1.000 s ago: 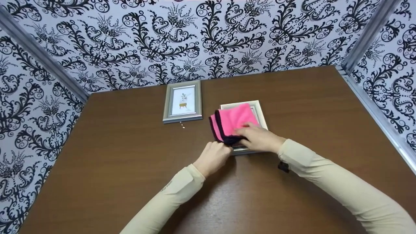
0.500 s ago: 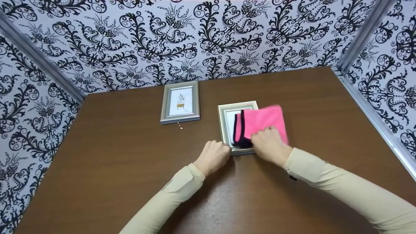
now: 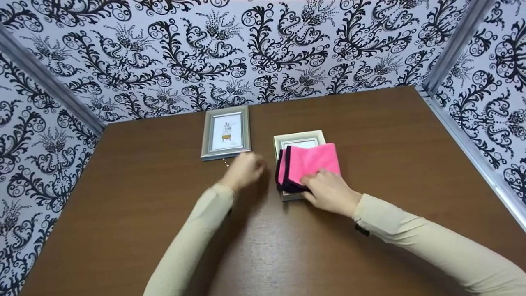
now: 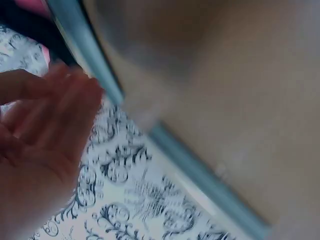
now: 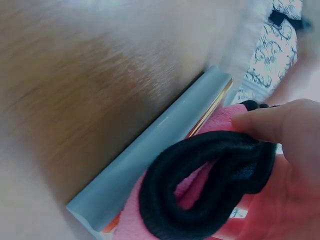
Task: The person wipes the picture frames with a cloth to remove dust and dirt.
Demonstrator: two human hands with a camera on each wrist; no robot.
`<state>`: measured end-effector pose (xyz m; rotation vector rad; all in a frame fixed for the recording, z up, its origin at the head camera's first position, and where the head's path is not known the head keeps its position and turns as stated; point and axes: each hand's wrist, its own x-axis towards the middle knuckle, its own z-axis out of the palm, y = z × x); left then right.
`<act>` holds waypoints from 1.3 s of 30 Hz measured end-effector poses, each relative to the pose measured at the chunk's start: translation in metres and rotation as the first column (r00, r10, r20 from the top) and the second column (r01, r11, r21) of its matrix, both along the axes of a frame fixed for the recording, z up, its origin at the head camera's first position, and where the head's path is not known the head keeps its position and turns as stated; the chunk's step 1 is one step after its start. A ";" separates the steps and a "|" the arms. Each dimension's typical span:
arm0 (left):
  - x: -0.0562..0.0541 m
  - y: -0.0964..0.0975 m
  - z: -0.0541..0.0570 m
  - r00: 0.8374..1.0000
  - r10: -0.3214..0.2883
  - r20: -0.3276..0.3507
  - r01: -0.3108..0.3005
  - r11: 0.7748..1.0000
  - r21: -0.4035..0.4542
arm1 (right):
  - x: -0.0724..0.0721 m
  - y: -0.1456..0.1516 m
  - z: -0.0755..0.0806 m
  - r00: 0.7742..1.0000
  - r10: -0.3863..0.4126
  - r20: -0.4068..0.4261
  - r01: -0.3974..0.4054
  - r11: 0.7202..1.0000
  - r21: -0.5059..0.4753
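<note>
My right hand (image 3: 331, 191) grips a folded pink cloth with black edging (image 3: 314, 160). The cloth lies over much of a pale picture frame (image 3: 278, 142), whose upper left part shows. In the right wrist view, thumb and fingers hold the cloth's rolled black edge (image 5: 157, 170) beside the frame's grey side (image 5: 150, 140). My left hand (image 3: 245, 169), blurred, is just below a second picture frame (image 3: 246, 131) and holds nothing. Its fingers are loosely bent in the left wrist view, where the left hand (image 4: 47, 135) appears at the left.
Both frames lie on a brown table (image 3: 172, 197). Small white bits (image 3: 226, 163) are on the table below the left frame. A patterned wall (image 3: 185, 61) stands behind the table, with more patterned panels and metal posts at either side.
My left hand has let go of the right frame's lower left corner and moved left and up toward the other frame. The cloth went right across the frame, then back left and slightly down.
</note>
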<state>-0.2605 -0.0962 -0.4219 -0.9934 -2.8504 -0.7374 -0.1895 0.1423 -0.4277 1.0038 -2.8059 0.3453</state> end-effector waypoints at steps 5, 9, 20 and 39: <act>-0.049 0.029 0.008 0.975 0.212 -0.070 -0.220 0.963 -0.155 | 0.004 -0.003 -0.003 0.998 0.002 -0.064 0.002 0.998 0.070; -0.073 0.052 -0.003 0.936 0.352 -0.001 -0.341 0.906 -0.251 | 0.005 -0.006 -0.006 0.997 -0.011 -0.081 0.019 0.995 0.096; -0.088 0.070 -0.016 0.897 0.438 -0.057 -0.437 0.862 -0.258 | -0.012 -0.001 -0.007 0.956 0.280 -0.089 -0.270 0.956 0.114; -0.089 0.074 -0.017 0.903 0.417 -0.104 -0.429 0.864 -0.265 | 0.008 0.013 0.003 0.971 0.039 -0.236 0.009 0.980 0.199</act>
